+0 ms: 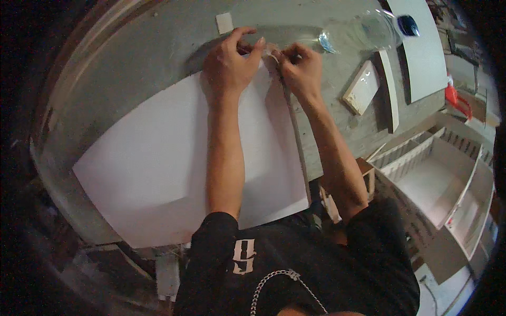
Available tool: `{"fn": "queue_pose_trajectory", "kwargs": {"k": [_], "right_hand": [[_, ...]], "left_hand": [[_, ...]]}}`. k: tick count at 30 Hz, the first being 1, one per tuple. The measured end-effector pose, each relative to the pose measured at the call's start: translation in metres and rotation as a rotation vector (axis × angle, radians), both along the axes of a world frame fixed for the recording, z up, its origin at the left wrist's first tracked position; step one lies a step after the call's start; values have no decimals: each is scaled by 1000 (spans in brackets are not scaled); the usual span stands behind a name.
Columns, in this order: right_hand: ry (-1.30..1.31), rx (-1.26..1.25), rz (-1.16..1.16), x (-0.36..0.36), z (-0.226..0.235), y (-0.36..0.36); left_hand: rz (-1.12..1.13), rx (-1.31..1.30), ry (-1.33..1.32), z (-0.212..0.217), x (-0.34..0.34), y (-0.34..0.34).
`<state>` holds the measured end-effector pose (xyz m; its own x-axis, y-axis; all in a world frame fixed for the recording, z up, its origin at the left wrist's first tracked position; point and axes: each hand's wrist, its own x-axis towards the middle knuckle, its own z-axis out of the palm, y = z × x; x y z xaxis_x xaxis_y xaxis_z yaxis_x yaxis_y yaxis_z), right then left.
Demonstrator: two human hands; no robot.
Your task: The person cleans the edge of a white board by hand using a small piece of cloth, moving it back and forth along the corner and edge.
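A large white panel (158, 152) lies on the grey-green table in front of me, its near edge close to my body. At its far corner my left hand (232, 66) is bent over the edge, fingers curled towards the thumb; what they hold, if anything, is hidden. Just to the right, my right hand (301, 68) is closed in a pinch. A small, thin whitish strip (271, 54) shows between the two hands, at the right hand's fingertips. Its kind is too small to make out.
A clear plastic bottle (363, 32) with a dark blue cap lies beyond my right hand. Nearby are a white-faced block (362, 87), a narrow white strip (389, 92), a pale panel (424, 58) and a small white piece (224, 23). White crates (429, 174) stand at the right.
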<state>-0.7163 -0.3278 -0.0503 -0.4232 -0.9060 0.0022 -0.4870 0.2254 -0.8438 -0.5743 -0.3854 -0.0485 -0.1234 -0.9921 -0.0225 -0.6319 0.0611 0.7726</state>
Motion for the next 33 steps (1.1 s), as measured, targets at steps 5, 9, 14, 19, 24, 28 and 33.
{"fn": "queue_pose_trajectory", "kwargs": {"k": [5,9,14,19,24,28,33], "right_hand": [[-370,21,-125,15,3,141],[-509,88,-141,36,22,213],[-407,-61,-92,44,12,217],[-488,-74,-126,42,10,219],[-352,-123,-101,42,7,219],[-322,-197,-101,42,10,217],[-360,-163,-110,42,8,219]], "left_hand": [[-200,-147,30,-9,17,10],[-353,-365,9,1,16,14],[-454,-472,-51,1,21,10],[-532,-532,-68,-1,19,4],[-586,-516,-124,1,17,0],[-635,-541,-105,1,15,-4],[-639,-602,-98,-4,13,-2]]}}
